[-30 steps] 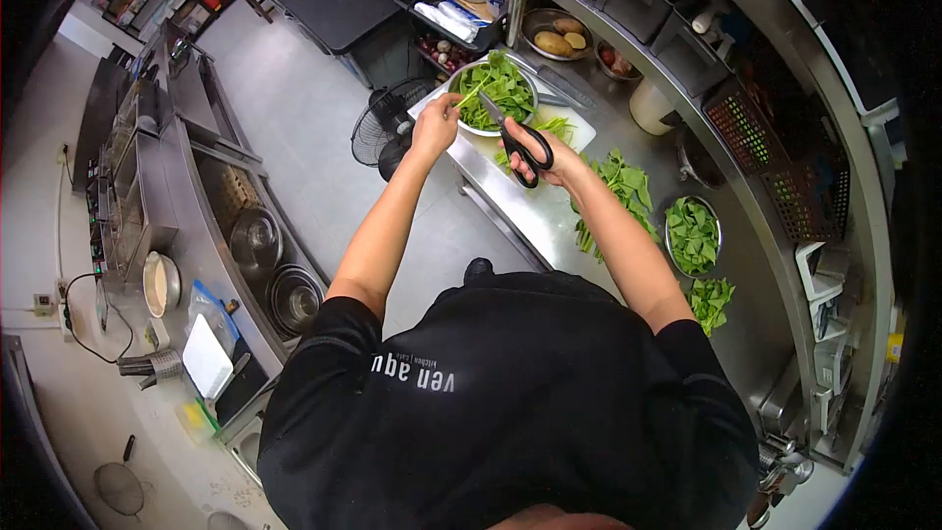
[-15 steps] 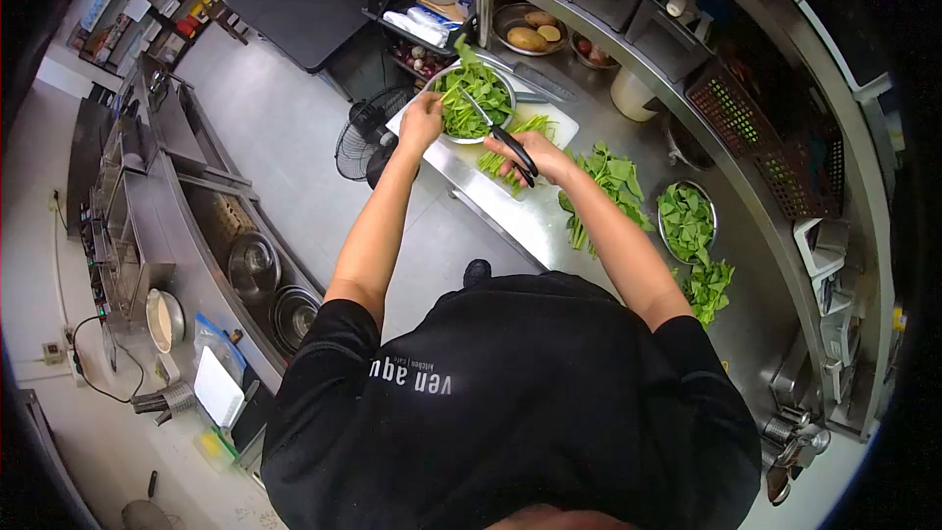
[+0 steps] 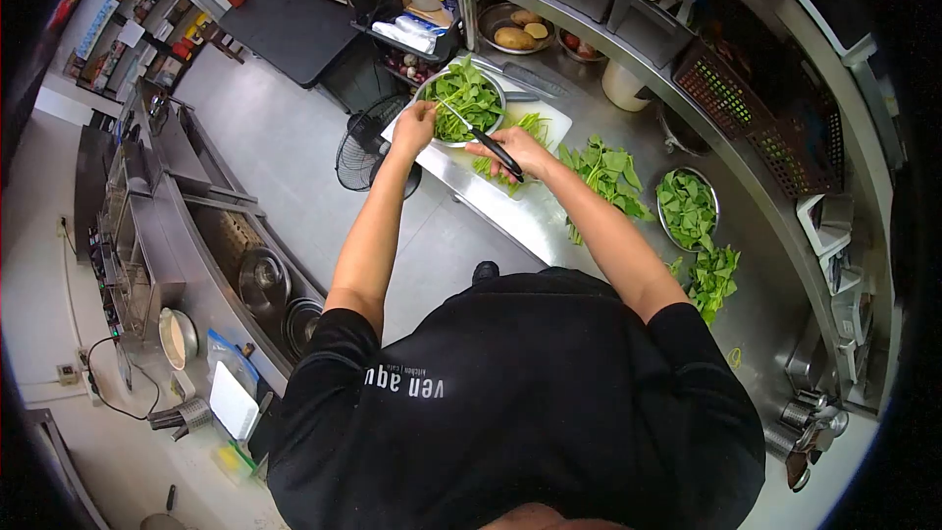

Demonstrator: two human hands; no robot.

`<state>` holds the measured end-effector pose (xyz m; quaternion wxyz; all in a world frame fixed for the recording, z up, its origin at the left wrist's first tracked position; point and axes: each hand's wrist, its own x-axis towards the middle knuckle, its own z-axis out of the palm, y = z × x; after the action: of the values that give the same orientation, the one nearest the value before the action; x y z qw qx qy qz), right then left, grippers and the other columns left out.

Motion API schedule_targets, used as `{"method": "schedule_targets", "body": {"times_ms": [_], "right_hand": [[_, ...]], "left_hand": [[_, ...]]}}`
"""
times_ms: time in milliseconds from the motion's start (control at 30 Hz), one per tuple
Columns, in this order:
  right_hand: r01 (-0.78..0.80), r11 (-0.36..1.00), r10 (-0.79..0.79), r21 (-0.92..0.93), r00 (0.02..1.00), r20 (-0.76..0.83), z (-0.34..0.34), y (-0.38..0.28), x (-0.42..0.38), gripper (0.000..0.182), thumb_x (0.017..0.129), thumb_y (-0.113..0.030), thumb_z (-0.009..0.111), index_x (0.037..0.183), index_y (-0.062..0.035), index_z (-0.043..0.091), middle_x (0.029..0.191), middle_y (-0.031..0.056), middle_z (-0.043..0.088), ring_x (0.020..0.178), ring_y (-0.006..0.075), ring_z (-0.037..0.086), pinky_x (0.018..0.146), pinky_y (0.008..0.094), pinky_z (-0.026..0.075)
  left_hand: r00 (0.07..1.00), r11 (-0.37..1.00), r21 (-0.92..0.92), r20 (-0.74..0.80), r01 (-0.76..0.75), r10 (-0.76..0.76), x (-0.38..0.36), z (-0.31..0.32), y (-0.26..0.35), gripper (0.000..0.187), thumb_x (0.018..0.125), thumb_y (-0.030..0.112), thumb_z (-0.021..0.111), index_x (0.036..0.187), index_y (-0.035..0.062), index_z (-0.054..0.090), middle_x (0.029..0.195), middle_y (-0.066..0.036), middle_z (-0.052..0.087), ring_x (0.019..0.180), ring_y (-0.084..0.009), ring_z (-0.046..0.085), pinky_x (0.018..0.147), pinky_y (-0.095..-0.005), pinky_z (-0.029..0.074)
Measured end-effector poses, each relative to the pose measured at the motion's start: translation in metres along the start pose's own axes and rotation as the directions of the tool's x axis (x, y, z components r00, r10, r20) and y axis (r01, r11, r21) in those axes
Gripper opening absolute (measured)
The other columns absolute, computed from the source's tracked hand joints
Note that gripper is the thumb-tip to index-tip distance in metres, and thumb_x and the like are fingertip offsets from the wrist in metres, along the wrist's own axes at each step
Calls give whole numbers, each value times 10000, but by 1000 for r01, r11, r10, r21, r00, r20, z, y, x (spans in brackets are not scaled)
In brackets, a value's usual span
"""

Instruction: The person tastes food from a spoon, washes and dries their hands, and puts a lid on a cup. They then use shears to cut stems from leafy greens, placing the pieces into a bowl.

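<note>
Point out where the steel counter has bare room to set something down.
Bare steel counter shows along the near edge, between the white cutting board and the loose leaf pile. Another patch lies right of the small bowl of leaves. It is crowded around the big bowl, where the scissors work.

Left hand (image 3: 413, 127) at the near rim of a metal bowl (image 3: 424, 93) heaped with cut greens (image 3: 465, 96), pinching a stalk. Right hand (image 3: 515, 152) wrapped round the black handles of scissors (image 3: 481, 136), blades pointed up over the bowl and closed or nearly so. White cutting board (image 3: 556, 118) under bowl and a few green stems (image 3: 525, 126). Loose pile of leafy greens (image 3: 601, 171) on the steel counter (image 3: 535, 221) just beside the right forearm. Second metal bowl of leaves (image 3: 688, 208) further right, more leaves (image 3: 713, 278) lying near it. Dish of potatoes (image 3: 513, 32) behind the first bowl.
</note>
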<state>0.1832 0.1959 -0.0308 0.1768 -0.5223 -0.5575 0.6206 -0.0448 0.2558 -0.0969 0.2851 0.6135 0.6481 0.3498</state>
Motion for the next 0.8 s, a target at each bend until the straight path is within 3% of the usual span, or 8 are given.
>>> {"method": "schedule_targets", "body": {"times_ms": [133, 200, 267, 333, 400, 500, 667, 800], "right_hand": [[14, 997, -13, 72, 1000, -16, -6, 10, -6, 540, 720, -500, 758, 913, -4, 664, 564, 53, 584, 339, 94, 478, 306, 236, 368], [4, 1000, -3, 19, 998, -57, -12, 16, -13, 498, 721, -487, 762, 905, -32, 676, 568, 51, 588, 346, 85, 478, 308, 225, 369], [12, 999, -11, 33, 999, -45, -21, 26, -22, 523, 717, -522, 749, 926, -48, 678, 584, 47, 595, 399, 100, 510, 357, 239, 398], [86, 992, -94, -90, 992, -80, -30, 37, -42, 584, 707, -576, 727, 949, -47, 675, 596, 50, 599, 467, 120, 545, 415, 255, 417], [67, 982, -87, -178, 990, -109, -41, 51, -75, 635, 694, -598, 721, 999, -43, 665, 649, 50, 618, 594, 138, 592, 514, 276, 446], [58, 928, -120, -368, 981, -149, -54, 71, -135, 673, 671, -591, 736, 1060, -49, 649, 723, 89, 646, 690, 205, 632, 611, 312, 475], [-7, 825, -225, -565, 913, -340, -72, 116, -222, 757, 616, -627, 738, 1103, -58, 623, 864, 192, 658, 830, 378, 628, 726, 425, 480], [-217, 836, -43, -504, 890, -454, -85, 136, -286, 733, 602, -604, 760, 1080, -64, 629, 886, 205, 658, 843, 384, 627, 736, 435, 481]], "left_hand": [[1000, 986, -165, -2, -27, 27, 10, 12, -14, 229, 860, 206, 596, 994, 29, 655, 787, -139, 667, 699, -211, 630, 682, -339, 496], [998, 991, -119, 4, -63, 64, 8, 13, -4, 184, 875, 167, 592, 986, 30, 644, 741, -99, 648, 669, -171, 607, 629, -302, 491], [997, 950, -306, -14, 66, -73, 0, 8, 23, 183, 916, 139, 559, 1007, -6, 622, 820, -61, 641, 703, -110, 593, 639, -258, 498], [998, 969, -243, -29, 52, -61, -9, 3, 53, 186, 936, 135, 532, 1058, 10, 595, 880, -75, 631, 715, -155, 628, 639, -266, 524], [974, 729, -646, 127, 227, -190, -12, 11, 69, 241, 960, 137, 497, 1182, 45, 515, 1009, -104, 596, 814, -234, 657, 683, -305, 553], [906, 472, -782, 414, 406, -93, -32, 28, 115, 304, 977, 134, 455, 1253, 61, 352, 1117, -146, 530, 935, -334, 636, 747, -378, 564], [763, 487, -693, 641, 532, 80, -62, 108, 154, 191, 985, 147, 431, 1168, 94, 415, 1151, -151, 526, 994, -343, 616, 831, -426, 550], [607, 577, -584, 774, 571, 182, -106, 174, 189, 279, 985, 158, 442, 1243, 95, 356, 1192, -139, 488, 984, -315, 618, 812, -401, 541]]}}
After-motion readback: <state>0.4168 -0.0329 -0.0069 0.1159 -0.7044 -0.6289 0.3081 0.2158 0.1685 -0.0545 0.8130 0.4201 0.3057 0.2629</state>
